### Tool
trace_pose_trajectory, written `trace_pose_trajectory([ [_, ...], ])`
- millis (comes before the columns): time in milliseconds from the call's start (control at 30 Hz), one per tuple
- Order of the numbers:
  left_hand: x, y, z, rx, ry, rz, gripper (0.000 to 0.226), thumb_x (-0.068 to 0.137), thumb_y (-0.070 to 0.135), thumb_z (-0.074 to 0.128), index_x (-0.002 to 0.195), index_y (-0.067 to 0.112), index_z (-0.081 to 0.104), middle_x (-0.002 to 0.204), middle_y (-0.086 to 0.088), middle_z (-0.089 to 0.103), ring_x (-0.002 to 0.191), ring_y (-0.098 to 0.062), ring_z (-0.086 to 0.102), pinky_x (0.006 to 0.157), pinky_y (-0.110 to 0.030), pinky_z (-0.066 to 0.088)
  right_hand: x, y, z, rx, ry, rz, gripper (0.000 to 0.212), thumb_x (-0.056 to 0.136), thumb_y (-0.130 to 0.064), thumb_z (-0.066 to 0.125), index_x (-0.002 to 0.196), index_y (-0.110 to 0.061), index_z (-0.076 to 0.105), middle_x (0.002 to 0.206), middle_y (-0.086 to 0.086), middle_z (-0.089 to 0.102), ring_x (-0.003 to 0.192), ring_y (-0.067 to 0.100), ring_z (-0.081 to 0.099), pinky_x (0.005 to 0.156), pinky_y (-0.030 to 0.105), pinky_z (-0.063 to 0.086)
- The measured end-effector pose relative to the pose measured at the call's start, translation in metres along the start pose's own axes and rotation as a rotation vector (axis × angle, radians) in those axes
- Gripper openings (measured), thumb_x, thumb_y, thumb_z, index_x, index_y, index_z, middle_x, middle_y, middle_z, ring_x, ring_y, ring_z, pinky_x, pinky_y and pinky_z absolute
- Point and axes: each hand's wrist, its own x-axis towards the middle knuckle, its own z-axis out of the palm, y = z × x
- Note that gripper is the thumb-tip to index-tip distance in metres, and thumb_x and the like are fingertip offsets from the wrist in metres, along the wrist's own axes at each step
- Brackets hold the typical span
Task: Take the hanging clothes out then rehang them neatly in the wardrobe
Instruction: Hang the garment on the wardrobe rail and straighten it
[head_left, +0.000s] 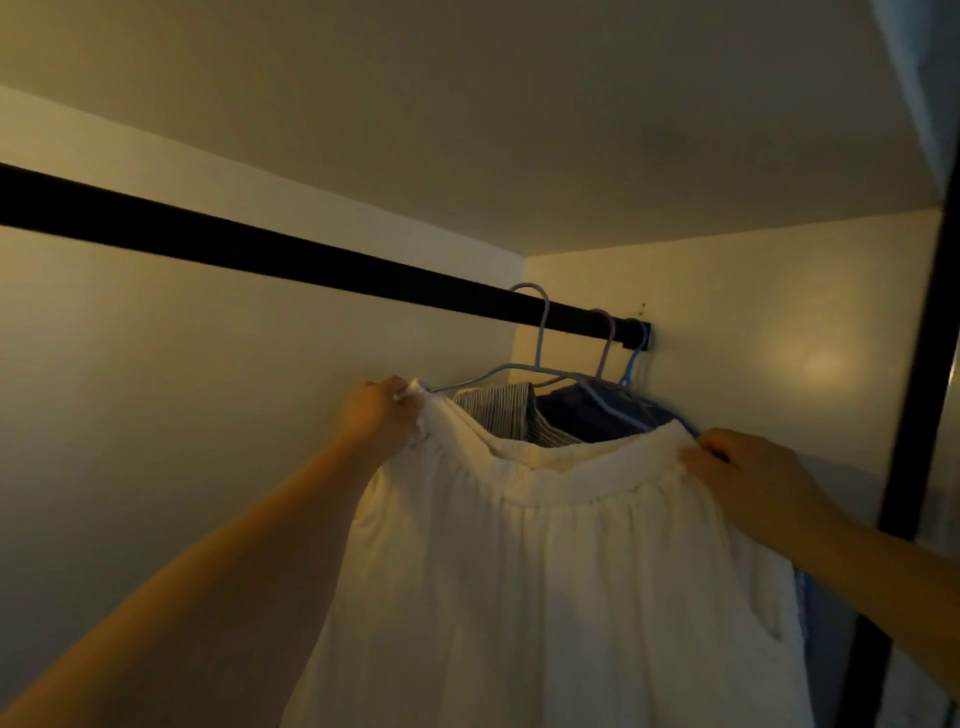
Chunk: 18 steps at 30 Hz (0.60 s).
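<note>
A white gathered skirt (561, 561) with an elastic waistband hangs on a pale blue hanger (540, 332) hooked over the black wardrobe rail (260, 244). My left hand (379, 415) pinches the waistband's left end at the hanger's shoulder. At the waistband's right end, my right hand (753, 473) grips the cloth. Behind the skirt hang a grey striped shirt (511, 415) and a dark purple garment (597, 415), on a pink hanger (605, 353) and a blue hanger (631, 361) near the rail's right end.
The rail ends at a bracket on the right side wall (753, 338). A dark door frame (924, 364) rises at the far right. The long left stretch of the rail carries no hangers. The wardrobe ceiling (467, 130) is close above.
</note>
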Motion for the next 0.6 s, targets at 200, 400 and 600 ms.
trace_pose_trajectory([
  [200,0.007,-0.010,0.015,0.012,-0.009,0.039,0.031,0.092,0.028,0.049,0.110,0.007,0.061,0.113,-0.020,0.062,0.106,-0.035,0.058,0.084,-0.031,0.044,-0.006,0.009,0.016,0.047,-0.001,0.003,0.032,0.093,-0.027,0.048,0.077,0.000,0.057,0.067,0.010,0.056,0.063,0.020,0.052,0.056,0.027,0.036],
  [400,0.016,-0.008,0.021,-0.008,-0.013,0.079,0.027,0.091,0.022,0.050,0.101,0.003,0.066,0.106,-0.023,0.066,0.098,-0.037,0.061,0.073,-0.031,0.043,-0.013,0.009,0.018,0.086,0.056,0.002,0.025,0.090,-0.026,0.052,0.087,-0.005,0.065,0.083,0.017,0.064,0.068,0.021,0.055,0.058,0.024,0.038],
  [600,0.029,0.001,0.037,-0.127,-0.106,0.058,0.021,0.089,0.016,0.052,0.096,0.003,0.066,0.095,-0.022,0.066,0.086,-0.031,0.062,0.064,-0.026,0.035,-0.014,0.010,0.011,0.075,0.112,0.023,0.028,0.090,-0.025,0.053,0.083,-0.001,0.066,0.081,0.021,0.065,0.077,0.031,0.060,0.056,0.024,0.037],
])
